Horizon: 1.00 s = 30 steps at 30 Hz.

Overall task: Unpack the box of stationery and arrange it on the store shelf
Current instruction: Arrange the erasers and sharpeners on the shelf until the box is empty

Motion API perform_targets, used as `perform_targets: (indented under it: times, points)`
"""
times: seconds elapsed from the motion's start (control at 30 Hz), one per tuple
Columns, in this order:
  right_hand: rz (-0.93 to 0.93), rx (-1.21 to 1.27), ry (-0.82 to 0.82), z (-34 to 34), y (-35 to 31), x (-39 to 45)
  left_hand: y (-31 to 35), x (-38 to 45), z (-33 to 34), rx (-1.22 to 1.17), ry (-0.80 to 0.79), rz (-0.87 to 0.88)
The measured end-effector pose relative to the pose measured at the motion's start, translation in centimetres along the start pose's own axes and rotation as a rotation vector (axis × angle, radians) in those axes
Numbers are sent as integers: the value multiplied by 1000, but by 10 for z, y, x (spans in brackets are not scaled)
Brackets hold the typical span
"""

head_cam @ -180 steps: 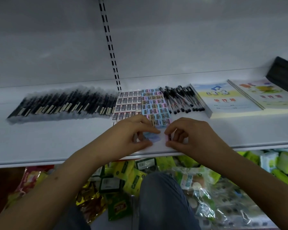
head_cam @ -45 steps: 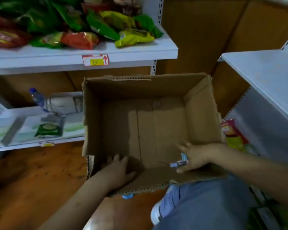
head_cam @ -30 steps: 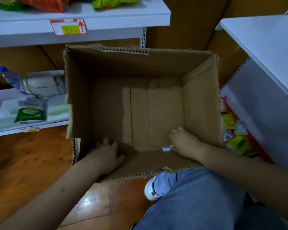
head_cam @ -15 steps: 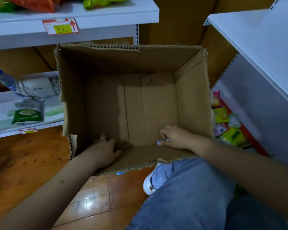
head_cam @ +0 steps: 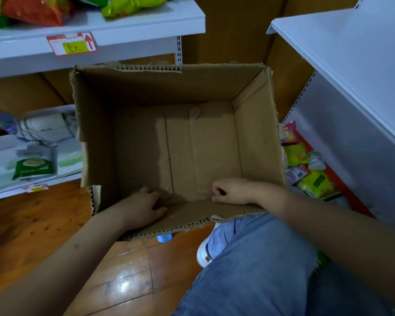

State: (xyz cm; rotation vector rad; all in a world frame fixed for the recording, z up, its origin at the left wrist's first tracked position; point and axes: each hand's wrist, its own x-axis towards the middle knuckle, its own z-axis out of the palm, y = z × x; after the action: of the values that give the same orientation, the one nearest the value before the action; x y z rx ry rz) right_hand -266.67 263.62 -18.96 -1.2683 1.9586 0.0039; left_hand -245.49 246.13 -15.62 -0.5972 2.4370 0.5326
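Observation:
An open brown cardboard box [head_cam: 255,133] stands on the wooden floor in front of me; its visible bottom is bare. My left hand [head_cam: 144,206] rests with relaxed fingers on the near inner flap at the box's front left. My right hand [head_cam: 230,190] is curled into a loose fist at the front right of the box bottom. A small eraser was pinched in it a moment ago and is now hidden inside the fingers. The white store shelf [head_cam: 340,53] rises at the right.
A left shelf [head_cam: 123,26] carries snack bags and a red price tag [head_cam: 71,43]. Below it lie a bottle [head_cam: 2,124] and wipes packs. Snack packets [head_cam: 310,174] fill the low right shelf. My jeans-clad knee [head_cam: 260,258] is just behind the box, and a blue scrap [head_cam: 164,238] peeks out under it.
I turned from the stationery shelf to the box. In the last second my right hand closed over the small eraser and slid along the front of the box bottom; my left hand stayed put.

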Motion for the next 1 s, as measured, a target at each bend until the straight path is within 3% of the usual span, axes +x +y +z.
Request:
perform_targets:
  times: [0.1,0.27,0.4,0.53,0.67,0.73,0.87,1.0]
  points:
    - [23,-65,-27,-5,-3,-6,7,0,-6,-10,-20,83]
    - [105,-375,-59,-18,-5,-16,36,23,-26,74,-19,208]
    - [183,-440,-70,-46,-13,-25,62,65,-29,111,33,306]
    - [83,-690,264,-81,-15,-32,88,98,-20,35,105,438]
    - [15,-679,566,-103,-7,-41,106,124,-2,-143,170,576]
    - [-52,-668,618,-99,-4,-44,112,136,11,-166,180,659]
    - [-91,-584,665,-94,5,-39,117,154,40,138,312,781]
    - [-109,-555,708,-98,8,-31,118,163,44,158,443,838]
